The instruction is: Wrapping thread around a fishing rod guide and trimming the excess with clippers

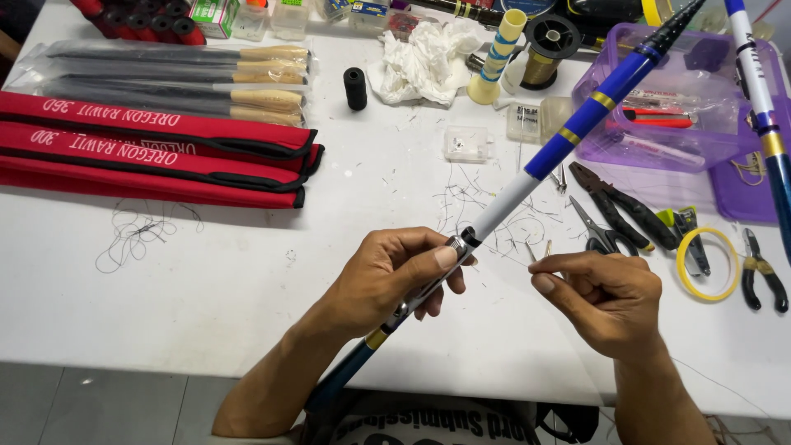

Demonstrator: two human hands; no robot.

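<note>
A long fishing rod [577, 132] with white, blue and black sections and gold bands slants from the lower middle up to the top right. My left hand [395, 276] grips it at the reel seat, thumb pressed by a silver ring. My right hand [601, 301] sits just right of the rod, fingers pinched on a thin thread that runs toward the rod.
Red fabric rod sleeves [156, 152] and bagged rods [173, 78] lie at left. A black thread spool [355, 88], crumpled tissue [424, 62], purple plastic box [659, 107], pliers [618, 206], scissors [600, 235], yellow tape ring [709, 264] and thread scraps sit on the white table [206, 288].
</note>
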